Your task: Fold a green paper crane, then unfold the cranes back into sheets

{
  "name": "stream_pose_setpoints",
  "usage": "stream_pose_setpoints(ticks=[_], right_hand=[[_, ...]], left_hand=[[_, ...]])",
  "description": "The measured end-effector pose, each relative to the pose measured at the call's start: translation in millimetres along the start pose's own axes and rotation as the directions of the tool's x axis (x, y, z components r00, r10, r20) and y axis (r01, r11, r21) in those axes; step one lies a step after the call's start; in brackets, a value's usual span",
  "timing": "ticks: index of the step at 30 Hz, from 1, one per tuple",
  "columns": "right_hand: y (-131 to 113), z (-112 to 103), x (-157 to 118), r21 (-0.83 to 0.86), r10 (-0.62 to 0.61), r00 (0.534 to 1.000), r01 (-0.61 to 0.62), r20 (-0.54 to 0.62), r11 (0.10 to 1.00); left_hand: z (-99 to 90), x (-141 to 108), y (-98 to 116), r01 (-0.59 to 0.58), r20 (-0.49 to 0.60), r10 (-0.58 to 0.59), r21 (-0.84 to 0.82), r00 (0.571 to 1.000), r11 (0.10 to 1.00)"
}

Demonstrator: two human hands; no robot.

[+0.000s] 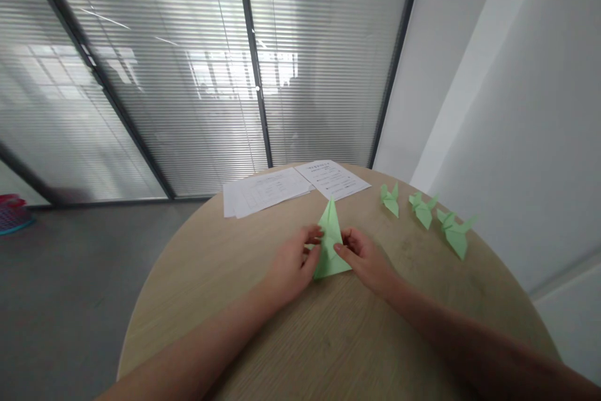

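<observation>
The folded green paper (330, 237) sits over the surface (211, 291) between the right hand (370, 263), whose fingers pinch one edge, and the left hand (292, 263), whose fingers curl at the other, grip unclear, so uneven pulling could skew its creases or tear it.

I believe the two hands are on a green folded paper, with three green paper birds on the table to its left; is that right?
Not quite: the head view shows three paper birds to the right of the folded paper; the rest holds.
</observation>
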State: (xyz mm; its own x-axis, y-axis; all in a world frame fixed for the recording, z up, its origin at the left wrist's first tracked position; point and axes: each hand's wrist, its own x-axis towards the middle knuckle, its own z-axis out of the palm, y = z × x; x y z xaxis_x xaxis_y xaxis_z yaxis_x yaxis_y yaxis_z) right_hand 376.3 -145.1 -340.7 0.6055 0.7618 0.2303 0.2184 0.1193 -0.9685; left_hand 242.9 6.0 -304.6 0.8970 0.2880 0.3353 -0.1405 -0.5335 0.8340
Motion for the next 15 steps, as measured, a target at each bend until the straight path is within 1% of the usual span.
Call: stream_pose_setpoints(ticks=[1, 3, 6, 8, 10, 12, 14, 15], right_hand=[[-0.7, 0.3, -1.5, -0.030, -0.028, 0.999, 0.028, 0.017, 0.999], [-3.9, 0.1, -4.7, -0.128, -0.128, 0.991, 0.132, 0.045, 0.983], [-12.1, -2.0, -8.6, -0.313, -0.309, 0.945, 0.326, 0.105, 0.892], [-17.3, -3.2, -10.2, -0.416, -0.375, 0.913, 0.408, 0.162, 0.813], [-19.9, -3.5, -10.9, -0.511, -0.400, 0.894, 0.445, 0.202, 0.735], [-19.0, -3.4, -10.8, -0.580, -0.410, 0.887, 0.453, 0.214, 0.677], [-14.7, -3.9, -9.4, -0.610, -0.426, 0.889, 0.434, 0.170, 0.663], [-11.6, -4.6, -8.1, -0.612, -0.435, 0.893, 0.408, 0.115, 0.677]], left_hand=[[0.7, 0.1, -0.1, 0.051, 0.005, -0.051, -0.120, 0.999, 0.991], [1.5, 0.9, 0.7, 0.135, 0.036, -0.130, -0.318, 0.991, 0.938], [2.2, 3.8, 1.6, 0.214, 0.051, -0.217, -0.487, 0.975, 0.847], [3.2, 6.0, 0.6, 0.237, 0.030, -0.267, -0.561, 0.963, 0.793], [4.3, 7.7, -1.3, 0.274, 0.043, -0.317, -0.624, 0.947, 0.732], [4.8, 9.1, -3.4, 0.330, 0.089, -0.368, -0.667, 0.925, 0.667], [3.8, 10.7, -5.2, 0.366, 0.108, -0.414, -0.696, 0.904, 0.618], [2.7, 11.8, -6.0, 0.374, 0.106, -0.434, -0.709, 0.895, 0.598]])
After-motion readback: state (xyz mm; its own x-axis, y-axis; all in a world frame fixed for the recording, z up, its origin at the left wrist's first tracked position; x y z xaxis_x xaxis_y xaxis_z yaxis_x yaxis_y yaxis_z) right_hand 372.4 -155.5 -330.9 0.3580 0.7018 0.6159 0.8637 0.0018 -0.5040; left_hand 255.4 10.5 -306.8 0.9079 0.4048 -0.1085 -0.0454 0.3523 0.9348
